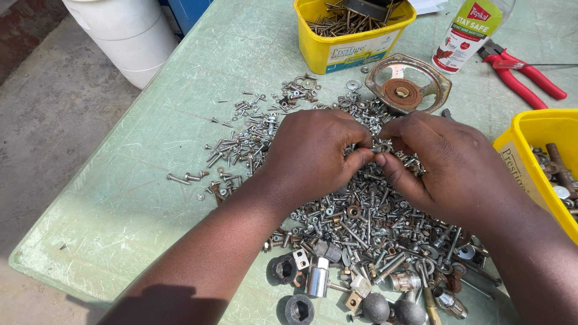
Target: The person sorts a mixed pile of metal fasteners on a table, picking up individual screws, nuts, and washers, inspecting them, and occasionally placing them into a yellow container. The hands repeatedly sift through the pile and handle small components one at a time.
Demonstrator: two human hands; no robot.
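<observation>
My left hand (313,150) and my right hand (442,159) meet over a big heap of mixed screws, nuts and washers (355,222) on a pale green table (150,174). Between the fingertips of both hands sits a small metal nut or washer (380,146), pinched from both sides. The hands hide the middle of the heap. Loose small screws (241,144) lie spread out to the left of my left hand.
A yellow tub of brown screws (352,27) stands at the back, another yellow tub (542,162) at the right edge. A rusty round wheel (406,84), a sanitiser bottle (469,33), red pliers (524,69) and a white bucket (126,33) are nearby.
</observation>
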